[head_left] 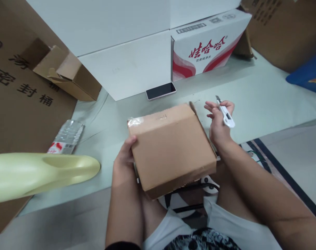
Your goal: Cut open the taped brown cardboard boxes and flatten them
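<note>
A brown cardboard box (173,149) is tilted over the table's front edge, above my lap. My left hand (126,150) grips its left side, thumb on the top face and the other fingers hidden. Clear tape clings to the box's far left corner, and a flap stands out at its right side. Just right of the box, my right hand (220,119) holds a white utility knife (226,116) between thumb and fingers. Its blade is out and points away from me.
A smartphone (161,91) lies before white boxes (132,66) and a red-and-white carton (207,48). At left are a small open carton (69,74), a plastic bottle (66,137) and a large pale yellow object (43,173). A blue object (307,74) is at far right.
</note>
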The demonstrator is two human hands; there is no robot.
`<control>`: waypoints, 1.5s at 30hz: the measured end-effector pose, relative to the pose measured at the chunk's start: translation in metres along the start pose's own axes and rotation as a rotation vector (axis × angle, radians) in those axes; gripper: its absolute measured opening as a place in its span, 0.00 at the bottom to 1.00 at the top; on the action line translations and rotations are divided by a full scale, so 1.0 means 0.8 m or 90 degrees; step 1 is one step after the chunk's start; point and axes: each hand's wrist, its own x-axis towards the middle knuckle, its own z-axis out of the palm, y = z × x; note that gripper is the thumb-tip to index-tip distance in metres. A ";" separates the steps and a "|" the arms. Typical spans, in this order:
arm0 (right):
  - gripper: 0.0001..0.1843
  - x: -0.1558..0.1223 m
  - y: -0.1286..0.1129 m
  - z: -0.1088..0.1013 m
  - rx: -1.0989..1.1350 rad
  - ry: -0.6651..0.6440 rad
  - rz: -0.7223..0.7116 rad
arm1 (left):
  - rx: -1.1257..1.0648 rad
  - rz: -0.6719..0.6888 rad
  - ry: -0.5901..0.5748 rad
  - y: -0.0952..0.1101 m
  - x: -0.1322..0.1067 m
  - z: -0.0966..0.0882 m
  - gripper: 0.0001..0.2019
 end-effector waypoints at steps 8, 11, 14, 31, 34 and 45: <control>0.21 0.010 0.028 -0.012 -0.416 -0.269 0.056 | -0.149 0.256 0.131 0.003 0.032 0.004 0.27; 0.31 0.004 0.019 -0.006 -0.506 -0.262 -0.008 | -0.186 0.333 0.134 0.005 0.036 0.011 0.27; 0.22 -0.006 0.004 0.003 -0.463 -0.237 -0.039 | -0.224 0.390 0.145 0.008 0.038 0.018 0.26; 0.44 -0.059 -0.027 0.039 0.117 -0.372 0.154 | -0.167 0.221 0.316 -0.011 0.051 0.035 0.35; 0.40 -0.055 -0.023 0.040 0.177 -0.274 0.197 | -0.215 0.202 0.329 -0.010 0.053 0.031 0.32; 0.32 -0.051 -0.043 0.038 0.296 -0.302 0.418 | -0.308 0.265 0.295 -0.004 0.052 0.019 0.20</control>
